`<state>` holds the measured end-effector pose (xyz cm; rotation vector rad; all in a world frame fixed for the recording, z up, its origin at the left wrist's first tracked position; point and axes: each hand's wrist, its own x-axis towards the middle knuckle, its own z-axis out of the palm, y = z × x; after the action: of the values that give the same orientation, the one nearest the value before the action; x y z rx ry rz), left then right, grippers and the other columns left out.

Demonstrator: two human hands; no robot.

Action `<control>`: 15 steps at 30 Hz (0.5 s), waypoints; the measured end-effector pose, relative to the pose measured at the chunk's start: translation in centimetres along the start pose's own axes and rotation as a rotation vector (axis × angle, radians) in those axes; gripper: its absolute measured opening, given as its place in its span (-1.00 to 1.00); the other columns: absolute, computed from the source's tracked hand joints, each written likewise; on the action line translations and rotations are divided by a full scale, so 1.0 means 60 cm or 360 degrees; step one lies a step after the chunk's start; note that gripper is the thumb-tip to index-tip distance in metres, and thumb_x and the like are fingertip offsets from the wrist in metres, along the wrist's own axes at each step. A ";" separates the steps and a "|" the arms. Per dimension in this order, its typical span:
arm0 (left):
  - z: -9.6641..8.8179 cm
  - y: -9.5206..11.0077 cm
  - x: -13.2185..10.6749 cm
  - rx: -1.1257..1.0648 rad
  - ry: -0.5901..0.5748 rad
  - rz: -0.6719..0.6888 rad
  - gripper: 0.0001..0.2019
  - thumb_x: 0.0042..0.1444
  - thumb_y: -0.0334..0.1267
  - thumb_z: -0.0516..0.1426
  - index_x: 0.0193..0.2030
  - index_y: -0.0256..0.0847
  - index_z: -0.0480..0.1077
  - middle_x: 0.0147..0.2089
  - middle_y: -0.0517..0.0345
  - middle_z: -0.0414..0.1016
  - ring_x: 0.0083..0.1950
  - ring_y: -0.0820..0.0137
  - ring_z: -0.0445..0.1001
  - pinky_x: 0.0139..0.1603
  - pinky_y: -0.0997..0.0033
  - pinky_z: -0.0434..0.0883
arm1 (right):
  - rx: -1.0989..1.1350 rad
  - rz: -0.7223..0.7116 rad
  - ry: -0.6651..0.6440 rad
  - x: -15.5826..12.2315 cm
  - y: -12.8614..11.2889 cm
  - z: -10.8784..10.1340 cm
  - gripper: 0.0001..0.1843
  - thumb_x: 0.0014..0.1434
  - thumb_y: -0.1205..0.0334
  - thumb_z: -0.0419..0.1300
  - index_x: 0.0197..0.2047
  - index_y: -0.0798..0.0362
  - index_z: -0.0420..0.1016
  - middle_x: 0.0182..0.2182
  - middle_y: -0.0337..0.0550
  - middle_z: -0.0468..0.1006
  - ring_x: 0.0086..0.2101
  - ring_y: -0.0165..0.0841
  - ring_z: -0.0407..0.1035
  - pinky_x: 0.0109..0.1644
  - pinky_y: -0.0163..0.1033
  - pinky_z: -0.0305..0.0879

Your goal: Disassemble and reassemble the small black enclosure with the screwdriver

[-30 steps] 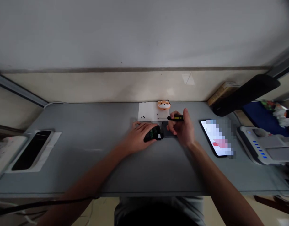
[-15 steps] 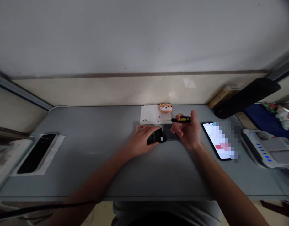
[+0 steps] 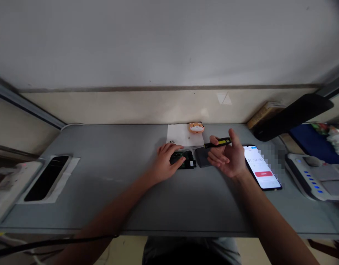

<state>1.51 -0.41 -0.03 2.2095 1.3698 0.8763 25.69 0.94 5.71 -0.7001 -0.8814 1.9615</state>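
Observation:
A small black device with an exposed green circuit board (image 3: 189,159) lies on the grey desk. My left hand (image 3: 167,161) holds it steady at its left end, with the thumb on the near side and the fingers curled at the far side. In my right hand (image 3: 227,158) is a black-and-yellow screwdriver (image 3: 221,142), gripped by its handle. Its thin shaft points left, over the far edge of the board; I cannot tell whether the tip touches. A flat dark grey piece (image 3: 202,159) sits between the device and my right hand, partly covered by the fingers.
Behind the device, a white paper (image 3: 178,133) bears several tiny dark screws and an orange dog-face case (image 3: 196,127). To the right are a lit phone (image 3: 260,167) and a power strip (image 3: 310,176). A dark phone (image 3: 48,178) lies on paper at the left.
The screwdriver's tip has dropped from over the paper to the far edge of the board. My left thumb has shifted onto the board. The view has moved slightly.

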 end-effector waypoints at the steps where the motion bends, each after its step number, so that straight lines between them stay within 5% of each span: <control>1: 0.001 -0.002 0.000 -0.0007 0.0003 0.0007 -0.74 0.35 -0.12 0.14 0.11 -0.08 0.48 0.04 0.04 0.55 0.15 0.17 0.47 0.25 0.04 0.32 | 0.0013 0.0016 -0.0015 -0.001 0.000 0.002 -0.39 0.22 -0.48 0.00 -0.41 -0.08 0.27 -0.82 -0.49 0.01 -0.74 -0.47 -0.22 -0.64 -0.31 -0.03; 15: -0.003 -0.005 0.005 -0.0036 0.0127 0.0111 -0.83 0.38 -0.16 0.16 -0.18 -0.09 0.58 -0.14 0.14 0.60 -0.02 0.30 0.54 0.18 0.13 0.32 | 0.0072 0.0037 -0.0081 -0.010 -0.005 0.012 -0.40 0.21 -0.48 0.00 -0.41 -0.09 0.25 -0.81 -0.51 -0.07 -0.74 -0.46 -0.27 -0.67 -0.34 -0.05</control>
<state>1.31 -0.04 -0.01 2.2389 1.3184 1.0099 25.59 0.30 6.46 -0.6392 -0.8603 2.0215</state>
